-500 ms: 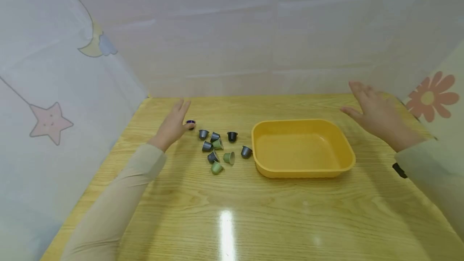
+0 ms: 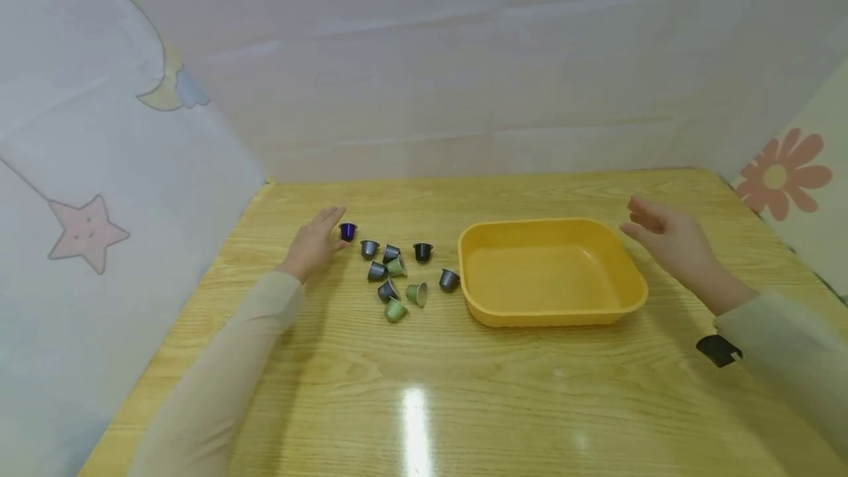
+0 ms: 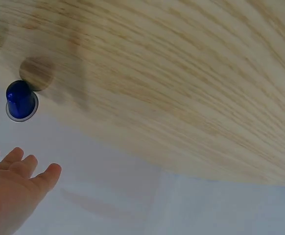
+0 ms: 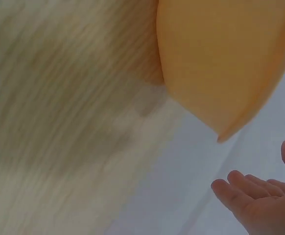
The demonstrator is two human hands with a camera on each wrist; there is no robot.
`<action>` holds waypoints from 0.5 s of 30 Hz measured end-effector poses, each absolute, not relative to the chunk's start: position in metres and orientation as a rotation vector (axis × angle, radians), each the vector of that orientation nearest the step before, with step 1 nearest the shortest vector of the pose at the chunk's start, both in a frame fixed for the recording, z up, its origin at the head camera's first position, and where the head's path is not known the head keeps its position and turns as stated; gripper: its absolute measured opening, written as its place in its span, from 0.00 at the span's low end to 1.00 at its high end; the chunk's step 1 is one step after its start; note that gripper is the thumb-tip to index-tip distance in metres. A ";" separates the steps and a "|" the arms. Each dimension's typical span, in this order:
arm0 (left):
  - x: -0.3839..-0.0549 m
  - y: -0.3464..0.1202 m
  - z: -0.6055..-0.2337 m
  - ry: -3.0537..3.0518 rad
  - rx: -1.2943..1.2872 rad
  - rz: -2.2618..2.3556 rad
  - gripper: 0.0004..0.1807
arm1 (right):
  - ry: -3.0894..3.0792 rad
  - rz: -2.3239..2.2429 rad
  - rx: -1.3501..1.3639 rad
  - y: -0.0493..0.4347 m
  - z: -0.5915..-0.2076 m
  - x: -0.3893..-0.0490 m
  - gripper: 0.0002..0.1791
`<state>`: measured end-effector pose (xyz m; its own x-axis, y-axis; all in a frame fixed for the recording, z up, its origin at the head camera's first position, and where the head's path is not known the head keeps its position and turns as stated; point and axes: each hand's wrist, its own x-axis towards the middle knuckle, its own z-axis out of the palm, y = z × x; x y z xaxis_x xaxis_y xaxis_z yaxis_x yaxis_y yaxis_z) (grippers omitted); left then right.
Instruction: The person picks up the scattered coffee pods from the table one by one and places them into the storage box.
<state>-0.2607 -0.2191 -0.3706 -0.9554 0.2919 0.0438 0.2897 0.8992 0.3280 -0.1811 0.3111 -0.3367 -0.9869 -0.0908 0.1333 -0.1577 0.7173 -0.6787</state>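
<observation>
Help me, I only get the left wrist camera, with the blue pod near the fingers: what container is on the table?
Observer: A yellow tub, seen in the head view to the right of the pods.

Operator: Which pod is closest to it?

Observer: A grey pod, right by its left side.

Operator: And where is the other hand?

Observer: The right hand is beside the tub's right end, with a gap between them in the right wrist view.
</observation>
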 end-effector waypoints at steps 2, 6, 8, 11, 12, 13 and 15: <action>-0.263 -0.222 -0.374 3.045 0.457 0.546 0.39 | -2.802 1.291 0.153 0.308 -0.341 -0.177 0.36; -0.265 -0.228 -0.379 3.009 0.410 0.591 0.39 | -2.749 1.538 0.034 0.302 -0.350 -0.169 0.35; -0.266 -0.229 -0.380 2.994 0.402 0.607 0.39 | -2.724 1.631 -0.045 0.301 -0.355 -0.167 0.35; -0.269 -0.229 -0.383 2.959 0.400 0.628 0.39 | -2.694 1.710 -0.166 0.301 -0.361 -0.164 0.35; -0.271 -0.230 -0.383 2.951 0.398 0.627 0.39 | -2.678 1.733 -0.194 0.302 -0.363 -0.163 0.35; -0.272 -0.230 -0.384 2.946 0.400 0.623 0.39 | -2.667 1.747 -0.218 0.302 -0.365 -0.162 0.35; -0.276 -0.230 -0.386 2.941 0.404 0.613 0.39 | -2.585 1.852 -0.262 0.303 -0.368 -0.160 0.36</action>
<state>-0.2756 -0.2297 -0.3858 -0.9586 0.2800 -0.0528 0.2355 0.8831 0.4058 -0.1605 0.3030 -0.3684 -0.9853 0.1044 -0.1351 0.1615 0.3132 -0.9359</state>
